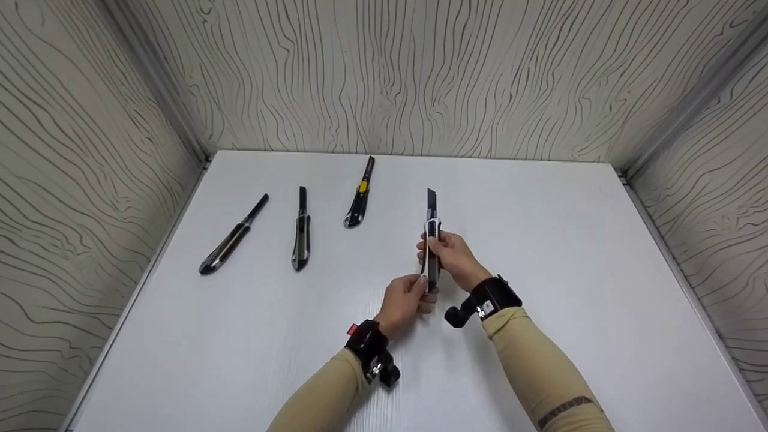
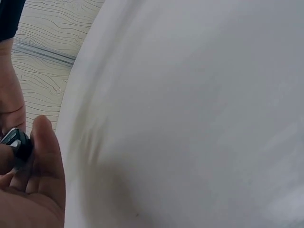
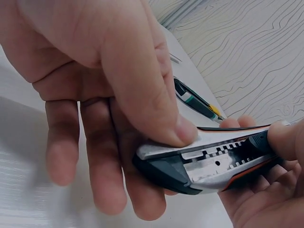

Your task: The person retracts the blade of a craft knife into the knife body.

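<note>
A box cutter with a pale metal body and dark grip is held upright over the table by both hands, its dark blade extended toward the back wall. Around the middle of its handle, my right hand grips it; in the right wrist view the right thumb presses the black slider. My left hand pinches the butt end between thumb and fingers. The left wrist view catches only the dark butt end between the fingers; the rest is hidden there.
Three more box cutters lie on the white table: a dark one at the left, another dark one beside it, and one with a yellow part near the back. Patterned panels wall the table in.
</note>
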The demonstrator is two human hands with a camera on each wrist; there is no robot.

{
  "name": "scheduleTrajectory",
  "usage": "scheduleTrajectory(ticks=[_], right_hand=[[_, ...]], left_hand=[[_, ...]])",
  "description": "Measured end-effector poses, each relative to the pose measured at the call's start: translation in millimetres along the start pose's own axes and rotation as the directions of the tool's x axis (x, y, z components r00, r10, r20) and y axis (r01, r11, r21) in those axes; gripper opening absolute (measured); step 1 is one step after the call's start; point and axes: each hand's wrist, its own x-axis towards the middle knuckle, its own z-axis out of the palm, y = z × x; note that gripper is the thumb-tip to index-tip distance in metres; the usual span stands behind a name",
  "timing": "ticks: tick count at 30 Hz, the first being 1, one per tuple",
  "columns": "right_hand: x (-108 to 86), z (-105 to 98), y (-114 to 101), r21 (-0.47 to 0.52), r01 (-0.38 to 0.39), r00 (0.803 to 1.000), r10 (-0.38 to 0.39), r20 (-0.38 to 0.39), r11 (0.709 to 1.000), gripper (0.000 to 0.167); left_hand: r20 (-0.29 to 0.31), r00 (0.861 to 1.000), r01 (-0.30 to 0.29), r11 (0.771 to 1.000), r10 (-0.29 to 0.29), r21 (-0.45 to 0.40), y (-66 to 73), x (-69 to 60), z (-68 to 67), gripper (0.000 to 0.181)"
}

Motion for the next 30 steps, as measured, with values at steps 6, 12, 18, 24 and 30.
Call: scheduleTrajectory(ticks=[6, 12, 18, 24, 30], right_hand=[[-0.4, -1.0, 0.3, -0.007, 0.016, 1.0, -0.016, 0.019, 1.0, 0.037], [-0.3, -1.1, 0.8, -0.005, 0.013, 0.999, -0.012, 0.033, 1.0, 0.038], [0.2, -0.7, 2.4, -0.001, 0.032, 0.999, -0.032, 0.031, 1.0, 0.039], [0.4, 0.0, 5.9, -0.004, 0.038, 0.998, -0.038, 0.041, 0.999, 0.039], [0.9, 0.5, 8.1, 0.006, 0.053, 0.998, -0.053, 0.044, 0.999, 0.041]], left_hand=[[-0.004, 1.0, 0.002, 1.0, -0.002, -0.008, -0.6, 0.6, 1.0, 0.027], [-0.003, 1.0, 0.0, 1.0, 0.0, -0.021, 0.4, -0.1, 1.4, 0.028], [0.036, 0.999, 0.018, 0.999, -0.016, -0.045, 0.6, -1.4, -1.0, 0.031], [0.069, 0.997, 0.022, 0.998, -0.018, -0.06, -2.0, -4.8, -4.2, 0.032], [0.069, 0.998, 0.008, 0.998, -0.004, -0.057, -1.3, -5.7, -5.5, 0.032]])
